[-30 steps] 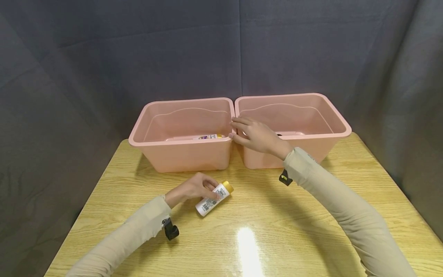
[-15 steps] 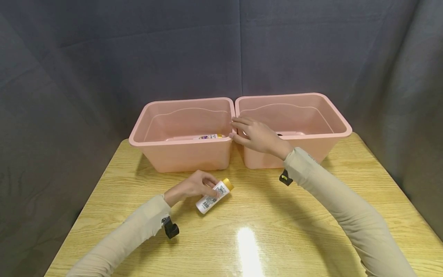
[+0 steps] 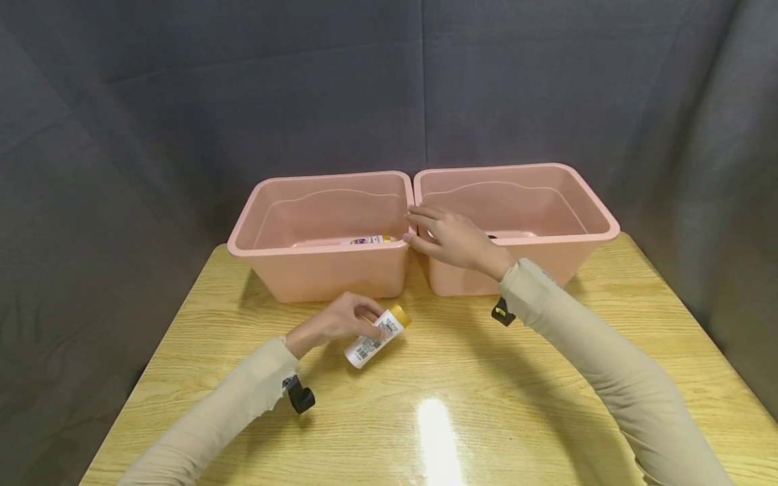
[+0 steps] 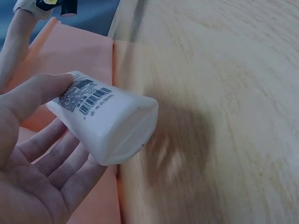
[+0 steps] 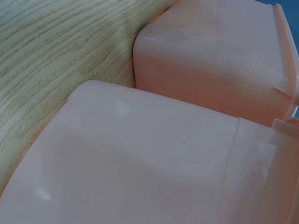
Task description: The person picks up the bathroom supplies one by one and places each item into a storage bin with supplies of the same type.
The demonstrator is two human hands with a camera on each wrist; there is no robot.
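1. The left hand (image 3: 331, 325) grips a white bottle (image 3: 372, 339) with a gold cap (image 3: 399, 315); the fingers (image 4: 56, 161) curl under its body and the thumb lies on the barcode label.
2. In the head view the bottle is tilted, cap end toward the far edge of the bench (image 3: 462, 391), base end toward the near edge. It is over the middle of the bench, just in front of the left pink bin (image 3: 322, 270). Whether its base touches the wood I cannot tell.
3. The right hand (image 3: 452, 237) rests with relaxed, nearly straight fingers (image 3: 422, 212) on the rims where the left bin meets the right pink bin (image 3: 571, 202). It grips nothing.
4. The two bins stand side by side along the far edge of the bench, walls touching or nearly so.
5. Inside the left bin, against its near wall, lies a second small bottle (image 3: 367, 239) with a purple-marked label.
6. The right wrist view shows only the outer walls of both bins and the wood grain beside them.
7. Both forearms wear beige sleeves (image 3: 583, 337).
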